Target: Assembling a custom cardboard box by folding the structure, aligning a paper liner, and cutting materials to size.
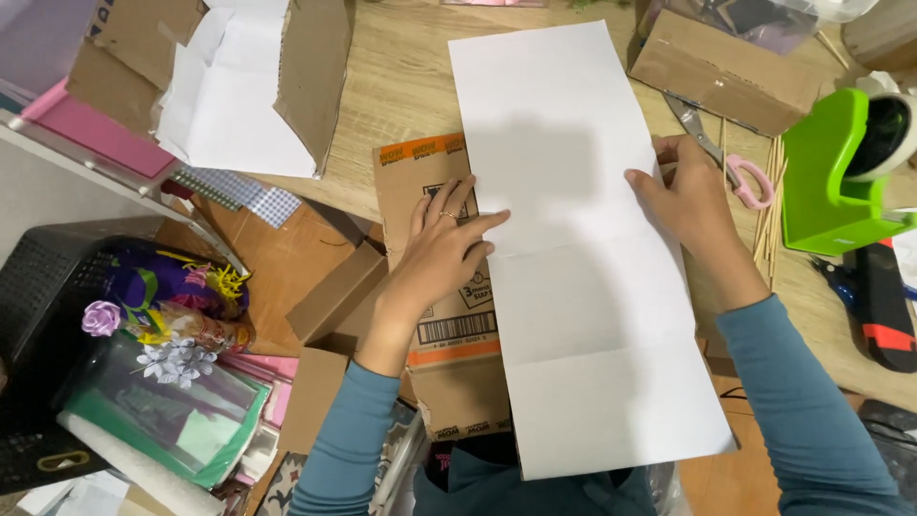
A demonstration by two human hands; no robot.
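Bright, sharp; perhaps overhead light

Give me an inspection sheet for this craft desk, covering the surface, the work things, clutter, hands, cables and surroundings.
Surface: light wooden table, crowded.
Job's things: long white creased paper sheet lying over a flattened cardboard piece.
Clutter: pink-handled scissors, wooden skewers, green tape dispenser, cardboard box, folded white paper.
Hands: left hand flat on the sheet's left edge and cardboard; right hand pressing the right edge.
Cables: nothing seen.
Surroundings: black basket with paper flowers at left.
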